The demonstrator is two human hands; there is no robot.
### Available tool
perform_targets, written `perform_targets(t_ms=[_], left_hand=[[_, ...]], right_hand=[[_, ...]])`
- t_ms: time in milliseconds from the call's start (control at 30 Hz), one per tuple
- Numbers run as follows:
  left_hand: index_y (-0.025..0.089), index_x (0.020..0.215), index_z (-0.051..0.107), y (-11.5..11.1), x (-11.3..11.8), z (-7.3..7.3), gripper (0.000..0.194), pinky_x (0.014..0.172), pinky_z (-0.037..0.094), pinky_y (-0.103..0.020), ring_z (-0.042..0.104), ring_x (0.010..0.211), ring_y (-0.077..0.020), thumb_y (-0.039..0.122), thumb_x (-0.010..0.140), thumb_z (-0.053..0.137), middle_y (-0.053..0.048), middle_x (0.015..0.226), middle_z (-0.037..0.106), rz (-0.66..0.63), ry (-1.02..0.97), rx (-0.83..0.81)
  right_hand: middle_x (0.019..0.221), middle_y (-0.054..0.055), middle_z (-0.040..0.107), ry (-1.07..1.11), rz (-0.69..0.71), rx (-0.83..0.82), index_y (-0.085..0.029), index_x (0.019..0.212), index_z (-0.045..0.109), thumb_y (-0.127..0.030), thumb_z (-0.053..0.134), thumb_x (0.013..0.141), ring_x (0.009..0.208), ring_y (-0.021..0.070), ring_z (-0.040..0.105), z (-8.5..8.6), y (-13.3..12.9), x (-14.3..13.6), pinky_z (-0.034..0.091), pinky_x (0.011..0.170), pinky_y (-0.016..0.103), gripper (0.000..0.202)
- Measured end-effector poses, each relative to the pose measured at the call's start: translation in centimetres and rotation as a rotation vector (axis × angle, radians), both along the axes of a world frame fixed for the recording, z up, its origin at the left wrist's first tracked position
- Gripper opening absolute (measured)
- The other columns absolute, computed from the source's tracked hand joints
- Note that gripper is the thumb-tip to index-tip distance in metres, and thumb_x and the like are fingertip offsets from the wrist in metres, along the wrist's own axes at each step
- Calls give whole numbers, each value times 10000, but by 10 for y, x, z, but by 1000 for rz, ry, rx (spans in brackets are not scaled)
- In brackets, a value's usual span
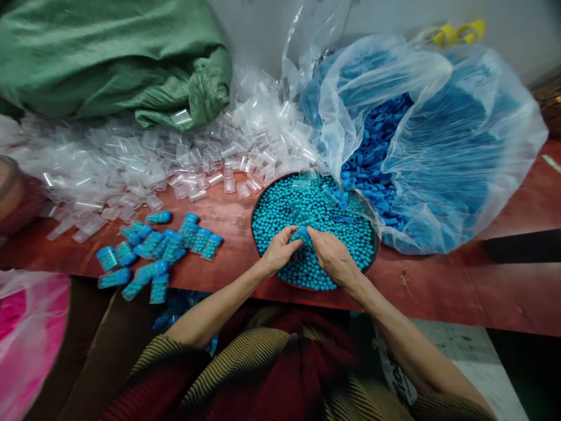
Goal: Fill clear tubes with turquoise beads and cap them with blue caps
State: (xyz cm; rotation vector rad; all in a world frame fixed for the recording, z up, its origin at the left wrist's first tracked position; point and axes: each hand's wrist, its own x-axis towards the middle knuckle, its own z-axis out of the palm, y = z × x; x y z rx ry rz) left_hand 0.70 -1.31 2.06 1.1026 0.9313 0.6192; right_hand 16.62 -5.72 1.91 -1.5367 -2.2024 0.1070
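Observation:
Over a round tray (253, 225) filled with small turquoise balls (280, 202), my two hands meet. A small clear container with a blue cap (302, 235) is between their fingertips. My left hand (280, 252) pinches it from the left side. The fingers of my right hand (333, 256) close on it at the blue cap. Part of the container is hidden by my fingers. In the tray lie a loose blue cap (343, 220) and a clear tube (301, 184). Several filled, capped containers (151, 245) lie on the table to the left.
A heap of empty clear tubes (131, 161) spreads along the back, beside a green sack (114, 58). At right, an open plastic bag (468, 152) holds blue caps (377, 152). Pink items in a plastic bag (33, 345) stand at lower left. The table (438, 286) is red.

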Motion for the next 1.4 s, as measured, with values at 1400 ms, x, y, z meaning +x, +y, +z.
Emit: perform_targets(t_ms=[1400], left_hand=[[224,1331,438,-10,-1,11,568,439,377,-183,439,453,-55,251,778,565,52,648,479,-80,-50,83]], right_hand=[[796,16,736,876,-292,-339,-230,847,740,-303,628,753,720,177,667,16,-8,3,525,711,311,163]])
